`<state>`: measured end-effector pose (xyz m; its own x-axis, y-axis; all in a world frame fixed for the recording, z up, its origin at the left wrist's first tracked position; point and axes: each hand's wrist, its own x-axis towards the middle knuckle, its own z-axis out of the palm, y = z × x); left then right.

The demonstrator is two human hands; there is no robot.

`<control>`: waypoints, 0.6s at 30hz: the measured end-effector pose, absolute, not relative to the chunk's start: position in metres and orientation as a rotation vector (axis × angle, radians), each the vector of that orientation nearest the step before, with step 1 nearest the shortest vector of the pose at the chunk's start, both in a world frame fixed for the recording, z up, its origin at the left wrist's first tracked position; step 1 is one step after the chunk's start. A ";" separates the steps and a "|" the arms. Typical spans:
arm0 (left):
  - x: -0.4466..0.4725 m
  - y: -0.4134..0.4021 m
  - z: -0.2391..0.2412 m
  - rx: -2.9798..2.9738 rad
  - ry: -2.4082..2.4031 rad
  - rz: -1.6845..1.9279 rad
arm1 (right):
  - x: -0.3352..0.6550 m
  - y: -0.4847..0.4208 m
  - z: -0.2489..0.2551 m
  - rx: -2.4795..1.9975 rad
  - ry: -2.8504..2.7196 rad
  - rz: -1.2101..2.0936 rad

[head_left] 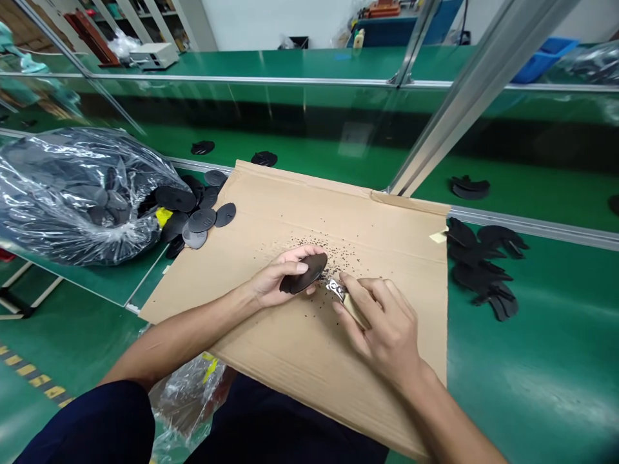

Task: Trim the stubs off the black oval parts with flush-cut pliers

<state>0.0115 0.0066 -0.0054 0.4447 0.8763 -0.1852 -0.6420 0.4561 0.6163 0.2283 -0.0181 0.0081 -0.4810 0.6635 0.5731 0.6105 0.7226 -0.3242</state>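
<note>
My left hand (278,278) grips a stack of thin black discs (307,273), tilted, with the thumb on the upper face. Cutting pliers (335,287) with light-coloured handles sit in my right hand (382,316), their metal jaws close to the right edge of the discs; whether they touch I cannot tell. Both hands are over a cardboard sheet (271,341). Small black scraps (345,254) lie scattered on it, mostly around and beyond the discs.
Loose black discs (202,220) spill from a clear plastic bag (87,193) on the left. Black pieces (478,264) are piled on the green table at right. A slanted metal post (445,116) rises behind the cardboard. A plastic bag (188,393) hangs below the near edge.
</note>
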 end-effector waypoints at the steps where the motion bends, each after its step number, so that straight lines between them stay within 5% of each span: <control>1: 0.012 0.007 -0.005 0.505 0.534 0.991 | 0.229 -0.018 0.008 -0.956 -2.235 0.089; 12: 0.015 0.005 -0.005 0.511 0.581 0.994 | 0.231 -0.019 0.006 -0.923 -2.242 0.076; 18: 0.004 0.004 -0.001 0.729 0.646 0.905 | 0.232 -0.011 0.005 -1.131 -2.212 -0.228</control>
